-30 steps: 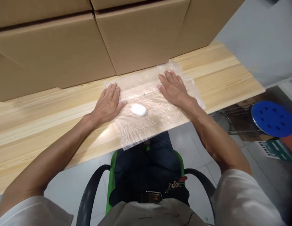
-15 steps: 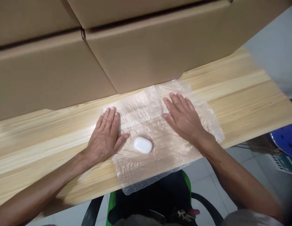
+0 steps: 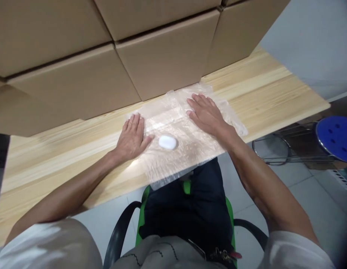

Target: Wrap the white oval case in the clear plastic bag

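A thin, crinkled clear plastic bag [image 3: 180, 130] lies spread flat on the wooden table, its near edge hanging over the front. On top of it rests a small white rounded case [image 3: 167, 142], shaped like an earbud case or a bar of soap. My left hand [image 3: 132, 137] presses palm down at the bag's left edge, fingers straight, thumb pointing toward the white case without touching it. Palm down on the right part of the bag is my right hand [image 3: 205, 112], its fingers stretched out. Neither hand grips anything.
Stacked cardboard boxes [image 3: 170, 56] form a wall along the back of the wooden table [image 3: 263, 86]. To the right, below table height, stands a blue round stool [image 3: 337, 136] with metal legs. A green chair with black armrests [image 3: 121, 231] is under me.
The camera view has drawn back, showing more of the table, boxes and stool. Both hands remain flat on the plastic, and the white case keeps its place on it.
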`<control>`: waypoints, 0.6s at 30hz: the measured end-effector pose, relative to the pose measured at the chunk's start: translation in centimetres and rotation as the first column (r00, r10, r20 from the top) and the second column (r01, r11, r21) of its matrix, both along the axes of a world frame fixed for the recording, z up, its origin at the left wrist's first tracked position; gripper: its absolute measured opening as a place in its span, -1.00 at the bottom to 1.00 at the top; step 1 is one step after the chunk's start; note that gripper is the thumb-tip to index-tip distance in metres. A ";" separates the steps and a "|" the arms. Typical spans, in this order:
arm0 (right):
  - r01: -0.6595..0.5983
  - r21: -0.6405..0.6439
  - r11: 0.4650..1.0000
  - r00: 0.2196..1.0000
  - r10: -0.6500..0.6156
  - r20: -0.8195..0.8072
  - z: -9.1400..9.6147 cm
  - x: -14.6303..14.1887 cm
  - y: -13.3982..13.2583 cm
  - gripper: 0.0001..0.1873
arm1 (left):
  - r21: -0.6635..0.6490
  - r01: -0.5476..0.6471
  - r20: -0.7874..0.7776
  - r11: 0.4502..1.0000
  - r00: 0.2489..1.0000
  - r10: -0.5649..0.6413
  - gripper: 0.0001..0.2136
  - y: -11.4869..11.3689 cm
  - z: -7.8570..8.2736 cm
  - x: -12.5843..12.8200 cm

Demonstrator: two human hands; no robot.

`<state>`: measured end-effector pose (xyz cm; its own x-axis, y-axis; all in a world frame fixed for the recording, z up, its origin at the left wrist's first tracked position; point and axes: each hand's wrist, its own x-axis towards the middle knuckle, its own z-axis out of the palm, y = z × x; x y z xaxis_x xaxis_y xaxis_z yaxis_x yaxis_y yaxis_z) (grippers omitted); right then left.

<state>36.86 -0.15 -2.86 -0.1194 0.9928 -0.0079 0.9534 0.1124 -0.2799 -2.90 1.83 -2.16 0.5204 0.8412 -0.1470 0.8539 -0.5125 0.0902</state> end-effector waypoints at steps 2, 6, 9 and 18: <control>0.000 -0.014 1.000 1.000 0.000 0.009 0.1 0.4 0.4 -0.14 | -0.014 0.001 0.014 1.000 1.000 0.000 0.00 0.3 0.2 0.5; 0.027 0.004 1.000 0.999 -0.027 0.023 0.2 1.6 1.0 -0.12 | -0.004 -0.006 0.019 1.000 1.000 0.006 0.00 0.6 0.8 1.4; 0.063 0.001 0.998 0.998 -0.063 0.027 0.2 2.8 0.9 -0.09 | -0.007 -0.013 0.001 1.000 1.000 0.013 -0.01 0.7 1.1 1.7; 0.159 -0.014 0.987 0.986 -0.158 0.060 -0.2 5.6 0.5 -0.01 | 0.012 -0.017 0.007 1.000 1.000 0.017 0.03 1.8 0.6 1.7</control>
<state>42.51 0.30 -3.05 0.0404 0.9988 -0.0291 0.9735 -0.0459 -0.2242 -1.24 3.63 -1.60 0.5067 0.8517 -0.1337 0.8621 -0.4987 0.0900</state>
